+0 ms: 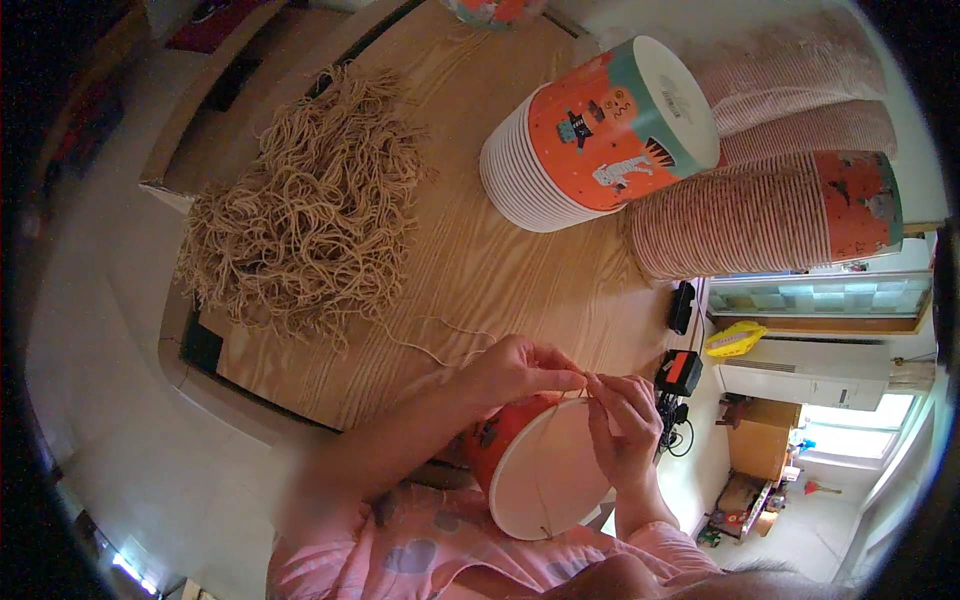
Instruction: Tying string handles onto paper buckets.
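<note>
An orange printed paper bucket (548,462) is tilted in front of my body, its white inside facing me. A thin tan twine (541,480) runs across its opening to the lower rim. At the upper rim my left hand (528,372) is closed, thumb and finger pinching the twine. Close against it, my right hand (626,418) is closed too, its fingertips on the same twine. The exact spot where the twine meets the rim is partly hidden by my fingers. On the table to the left lies a large tangled heap of cut twine (310,210).
A nested stack of orange and green paper buckets (600,130) stands on the wooden table (450,220). Plastic-wrapped bucket stacks (750,215) are behind it at the right. Black boxes (679,372) with cables sit near the table's right edge. A loose strand (425,352) trails from the heap.
</note>
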